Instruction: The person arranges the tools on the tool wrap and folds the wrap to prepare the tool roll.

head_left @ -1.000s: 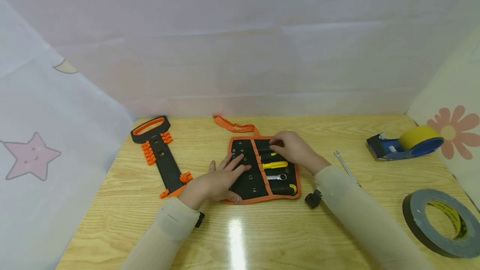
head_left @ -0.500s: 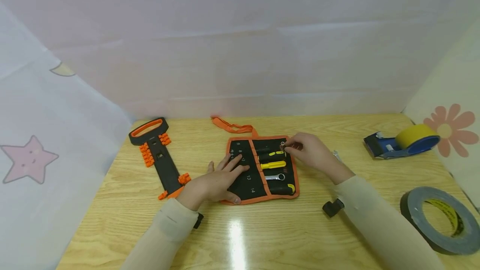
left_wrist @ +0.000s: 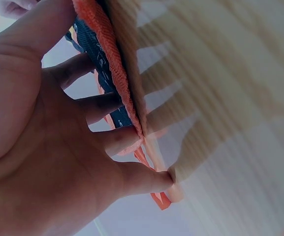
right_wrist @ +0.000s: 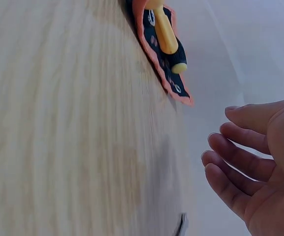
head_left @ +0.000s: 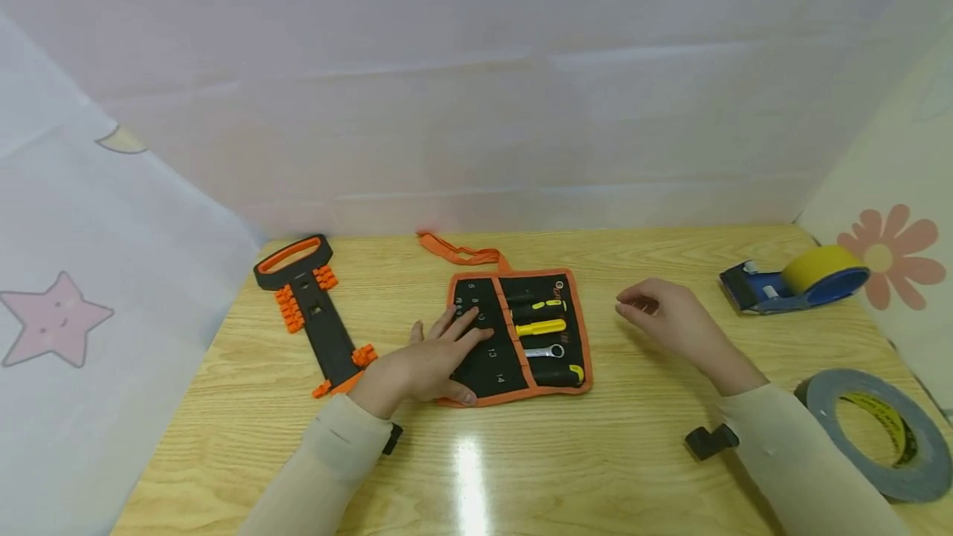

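A black tool roll with orange edging [head_left: 476, 372] lies spread on the table. Its right panel holds a yellow screwdriver handle [head_left: 541, 327], a combination wrench [head_left: 544, 351], a black handle with a yellow end [head_left: 554, 375] and a black-and-yellow handle [head_left: 538, 311]. My left hand [head_left: 417, 366] rests on the numbered left panel, fingers spread. To the roll's right, my right hand [head_left: 665, 323] hovers with loosely bent fingers and nothing in them. The end of a loose wrench [right_wrist: 181, 226] shows low in the right wrist view; in the head view that hand hides it.
A black-and-orange holder with a loop handle [head_left: 318, 313] lies left of the roll. Toward the right are a blue tape dispenser with yellow tape [head_left: 792, 284] and a grey tape roll [head_left: 826, 412]. An orange strap [head_left: 462, 254] trails behind the tool roll. Printed cloth walls surround the table.
My right hand has moved off the tool roll's upper right pocket and out to the right, over the loose wrench. My left hand has stayed in place on the roll.
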{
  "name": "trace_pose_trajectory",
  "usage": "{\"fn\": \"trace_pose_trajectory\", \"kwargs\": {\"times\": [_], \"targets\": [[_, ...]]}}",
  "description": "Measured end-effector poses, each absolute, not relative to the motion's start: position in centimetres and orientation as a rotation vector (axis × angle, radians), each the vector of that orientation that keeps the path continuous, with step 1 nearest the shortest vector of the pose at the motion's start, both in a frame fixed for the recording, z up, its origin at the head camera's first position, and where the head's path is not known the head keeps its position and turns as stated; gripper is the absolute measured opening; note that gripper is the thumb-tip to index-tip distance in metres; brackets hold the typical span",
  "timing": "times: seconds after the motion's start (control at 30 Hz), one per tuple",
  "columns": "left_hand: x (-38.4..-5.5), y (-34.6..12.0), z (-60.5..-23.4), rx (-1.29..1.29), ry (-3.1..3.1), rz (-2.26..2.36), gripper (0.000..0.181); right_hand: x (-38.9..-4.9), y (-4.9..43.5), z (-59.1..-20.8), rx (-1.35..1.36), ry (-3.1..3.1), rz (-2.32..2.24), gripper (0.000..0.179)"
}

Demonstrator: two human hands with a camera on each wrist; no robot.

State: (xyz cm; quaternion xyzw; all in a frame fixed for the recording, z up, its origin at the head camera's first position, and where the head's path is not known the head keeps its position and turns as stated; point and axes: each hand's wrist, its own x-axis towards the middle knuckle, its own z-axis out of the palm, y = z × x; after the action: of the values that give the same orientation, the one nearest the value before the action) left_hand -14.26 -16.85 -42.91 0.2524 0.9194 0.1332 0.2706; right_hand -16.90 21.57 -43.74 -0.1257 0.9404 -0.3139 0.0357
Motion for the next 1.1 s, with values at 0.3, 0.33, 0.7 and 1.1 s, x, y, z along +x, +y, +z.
{"fn": "trace_pose_trajectory", "kwargs": {"times": [0.3,0.33,0.7,1.1], "targets": [[-14.3,-16.8,-42.9,0.682,2.478,0.359,0.098,-15.2,24.7,-44.0,-0.278,2.886,-1.001,0.034],[-14.3,-16.8,-42.9,0.682,2.478,0.358,0.098,-15.0,25.0,-44.0,-0.260,2.892,-1.002,0.035],[-14.3,-16.8,-42.9,0.680,2.478,0.363,0.098,-13.1,28.0,-44.6,-0.087,2.928,-0.903,0.032],[-14.2,-16.7,-42.9,0.678,2.485,0.347,0.098,-12.4,29.0,-45.3,0.004,2.842,-0.759,0.026]]}}
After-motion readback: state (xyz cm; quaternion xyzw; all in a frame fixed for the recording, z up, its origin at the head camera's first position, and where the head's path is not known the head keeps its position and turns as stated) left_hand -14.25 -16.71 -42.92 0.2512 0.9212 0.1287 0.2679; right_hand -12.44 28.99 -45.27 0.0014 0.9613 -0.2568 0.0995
